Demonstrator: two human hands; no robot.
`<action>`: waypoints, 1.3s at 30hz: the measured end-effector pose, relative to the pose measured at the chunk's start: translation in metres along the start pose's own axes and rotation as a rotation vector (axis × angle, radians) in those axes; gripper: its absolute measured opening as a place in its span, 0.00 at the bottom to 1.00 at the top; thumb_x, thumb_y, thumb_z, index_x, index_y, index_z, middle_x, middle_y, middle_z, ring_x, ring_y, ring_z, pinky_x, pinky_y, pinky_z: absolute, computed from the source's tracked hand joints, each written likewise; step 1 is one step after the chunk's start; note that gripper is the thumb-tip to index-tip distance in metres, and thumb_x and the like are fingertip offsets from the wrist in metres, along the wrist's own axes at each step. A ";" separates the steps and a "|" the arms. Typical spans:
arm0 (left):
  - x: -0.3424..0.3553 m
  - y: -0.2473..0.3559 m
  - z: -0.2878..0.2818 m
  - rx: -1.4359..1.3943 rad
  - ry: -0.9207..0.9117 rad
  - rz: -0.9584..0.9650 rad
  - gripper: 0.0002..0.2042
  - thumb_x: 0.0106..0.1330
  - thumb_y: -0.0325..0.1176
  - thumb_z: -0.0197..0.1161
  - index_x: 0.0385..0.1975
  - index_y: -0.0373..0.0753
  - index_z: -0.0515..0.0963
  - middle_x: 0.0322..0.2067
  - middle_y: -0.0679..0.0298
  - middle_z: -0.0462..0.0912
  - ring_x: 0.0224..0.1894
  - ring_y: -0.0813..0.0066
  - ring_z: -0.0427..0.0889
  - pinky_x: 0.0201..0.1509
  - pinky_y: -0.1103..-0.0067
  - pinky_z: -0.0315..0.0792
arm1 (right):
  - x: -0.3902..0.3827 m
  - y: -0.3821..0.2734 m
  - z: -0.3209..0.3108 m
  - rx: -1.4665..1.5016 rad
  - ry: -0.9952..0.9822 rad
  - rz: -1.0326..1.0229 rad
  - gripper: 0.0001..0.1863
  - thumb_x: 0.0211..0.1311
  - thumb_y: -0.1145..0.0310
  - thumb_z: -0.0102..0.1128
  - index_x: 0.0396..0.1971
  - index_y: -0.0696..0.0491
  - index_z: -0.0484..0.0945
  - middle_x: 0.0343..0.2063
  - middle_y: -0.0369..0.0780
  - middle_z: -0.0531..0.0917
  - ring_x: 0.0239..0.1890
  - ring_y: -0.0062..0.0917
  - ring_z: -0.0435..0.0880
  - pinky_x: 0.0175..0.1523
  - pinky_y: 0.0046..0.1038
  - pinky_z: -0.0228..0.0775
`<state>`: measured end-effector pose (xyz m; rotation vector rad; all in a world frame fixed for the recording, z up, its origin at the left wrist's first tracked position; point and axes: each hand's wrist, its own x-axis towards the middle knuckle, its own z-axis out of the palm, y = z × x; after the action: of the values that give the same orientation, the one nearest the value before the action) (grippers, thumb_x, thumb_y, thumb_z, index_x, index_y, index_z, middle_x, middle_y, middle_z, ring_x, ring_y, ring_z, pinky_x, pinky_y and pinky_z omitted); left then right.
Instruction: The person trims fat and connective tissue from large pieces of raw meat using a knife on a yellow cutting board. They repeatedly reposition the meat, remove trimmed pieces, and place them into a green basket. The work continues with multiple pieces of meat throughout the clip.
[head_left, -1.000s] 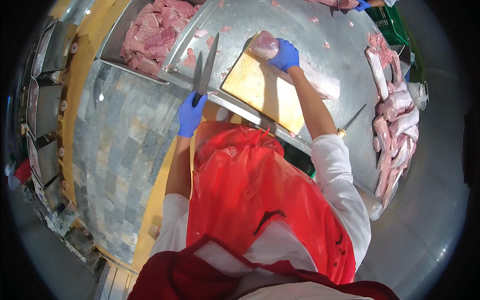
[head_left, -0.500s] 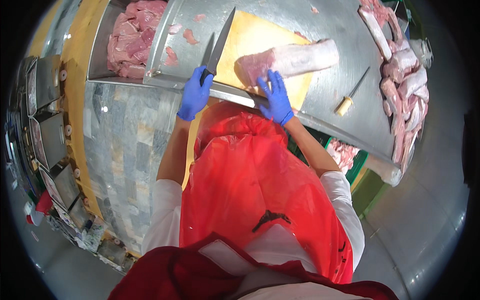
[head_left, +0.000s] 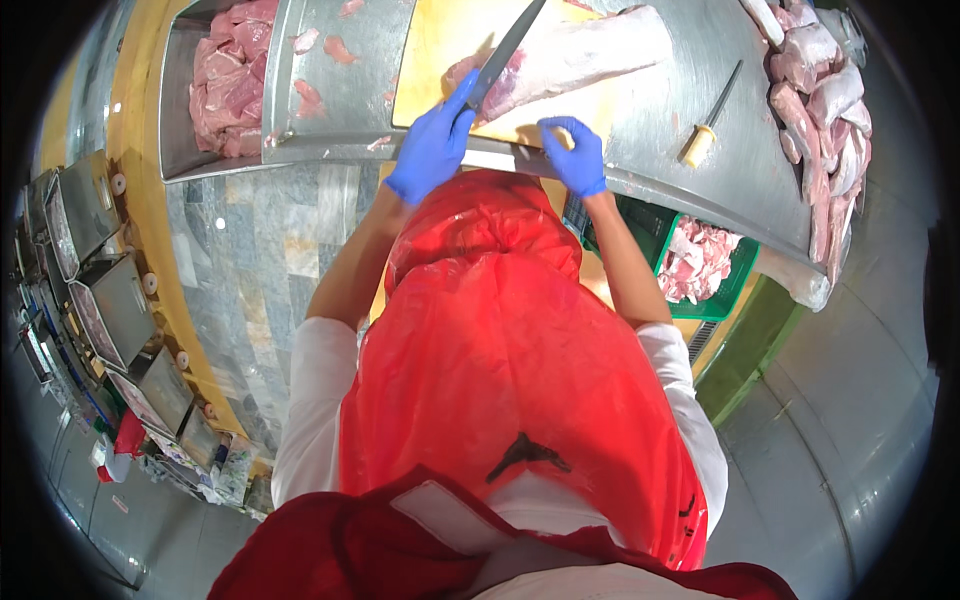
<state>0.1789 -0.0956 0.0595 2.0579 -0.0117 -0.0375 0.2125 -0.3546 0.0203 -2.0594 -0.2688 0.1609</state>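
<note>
In my left hand [head_left: 435, 145], gloved in blue, is a long dark-bladed knife [head_left: 508, 52]; the fingers wrap its handle. The blade slants up and to the right, over the left end of a long pale piece of meat [head_left: 590, 55]. That piece lies across a yellow cutting board [head_left: 425, 75], its left end darker red. My right hand [head_left: 577, 158], also blue-gloved, is at the board's front edge, just nearer to me than the meat. Its fingers curl in, and what they hold, if anything, is hidden.
A metal tray [head_left: 180, 125] of cut meat [head_left: 235, 85] stands left. Meat scraps [head_left: 308, 98] dot the steel table [head_left: 340, 125]. A thin knife with a pale handle [head_left: 699, 146] lies right, before piled meat pieces [head_left: 825, 120]. Below the edge is a green crate [head_left: 740, 285] of trimmings.
My left hand and its knife have moved right, bringing the blade over the meat. My right hand has left the meat, and its spread fingers have curled. The whole view has shifted.
</note>
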 end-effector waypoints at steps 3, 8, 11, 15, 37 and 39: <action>0.001 -0.002 0.015 0.031 0.043 0.064 0.27 0.73 0.32 0.55 0.72 0.50 0.63 0.34 0.49 0.80 0.37 0.47 0.80 0.43 0.63 0.75 | 0.029 -0.001 -0.006 -0.152 0.052 -0.148 0.15 0.56 0.65 0.68 0.43 0.51 0.84 0.45 0.44 0.84 0.53 0.39 0.81 0.58 0.36 0.72; -0.035 -0.011 0.023 -0.013 0.164 -0.028 0.25 0.72 0.31 0.57 0.70 0.49 0.66 0.35 0.51 0.83 0.35 0.55 0.83 0.42 0.68 0.76 | 0.072 -0.018 0.003 -0.641 -0.125 -0.514 0.36 0.46 0.59 0.72 0.61 0.40 0.74 0.60 0.40 0.74 0.67 0.40 0.67 0.73 0.44 0.53; -0.069 -0.011 0.031 -0.071 0.278 -0.104 0.25 0.73 0.30 0.56 0.70 0.47 0.67 0.35 0.50 0.84 0.33 0.62 0.85 0.40 0.72 0.76 | 0.100 -0.008 0.014 -0.865 -0.176 -0.606 0.47 0.41 0.57 0.75 0.67 0.37 0.67 0.64 0.38 0.69 0.67 0.37 0.67 0.75 0.42 0.49; -0.107 -0.015 0.048 -0.121 0.421 -0.177 0.25 0.73 0.28 0.56 0.71 0.45 0.66 0.31 0.60 0.83 0.28 0.76 0.79 0.35 0.79 0.74 | 0.141 -0.034 0.021 -0.742 -0.448 -0.570 0.41 0.38 0.53 0.76 0.61 0.42 0.76 0.51 0.42 0.82 0.54 0.38 0.80 0.63 0.36 0.70; 0.004 0.008 0.020 -0.173 0.565 -0.218 0.24 0.70 0.34 0.56 0.66 0.40 0.70 0.24 0.49 0.78 0.26 0.61 0.81 0.36 0.67 0.75 | 0.228 -0.030 0.034 -0.547 -0.733 -0.241 0.37 0.44 0.47 0.70 0.56 0.49 0.81 0.50 0.47 0.85 0.51 0.41 0.84 0.58 0.34 0.73; 0.013 0.008 0.011 -0.023 0.530 -0.224 0.23 0.69 0.35 0.56 0.65 0.40 0.71 0.27 0.48 0.80 0.29 0.53 0.82 0.39 0.65 0.75 | 0.226 -0.029 0.035 -0.543 -0.701 -0.256 0.37 0.43 0.45 0.71 0.55 0.48 0.81 0.50 0.48 0.85 0.52 0.42 0.83 0.59 0.35 0.73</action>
<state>0.1920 -0.1094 0.0611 1.9802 0.5427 0.3673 0.4189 -0.2530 0.0284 -2.4058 -1.1003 0.7173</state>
